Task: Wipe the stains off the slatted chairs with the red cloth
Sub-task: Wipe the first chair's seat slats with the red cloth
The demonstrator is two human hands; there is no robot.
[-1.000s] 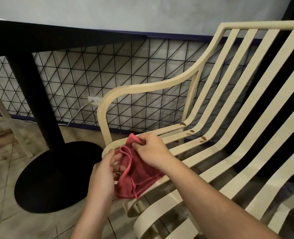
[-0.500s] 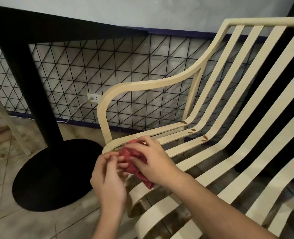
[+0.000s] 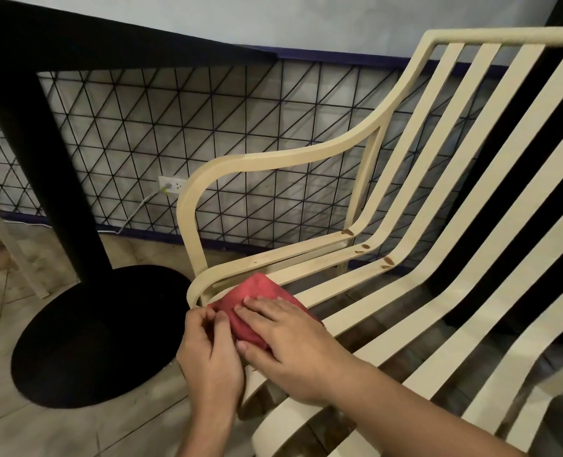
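Folded red cloth point(image 3: 257, 300) lying on the front end of the chair point(image 3: 504, 36) seat slats, just beside the armrest's front post. The right hand point(image 3: 293, 344) is spread flat on top and presses it down, while the left hand point(image 3: 211, 354), fingers curled, appears to pinch its near edge. The cloth is judged light, soft and apt to bunch or slip between slats, so it is best held as a flat pad under the palm; brown stains point(image 3: 387, 260) sit at the chair's seat-back bend, well apart from it.
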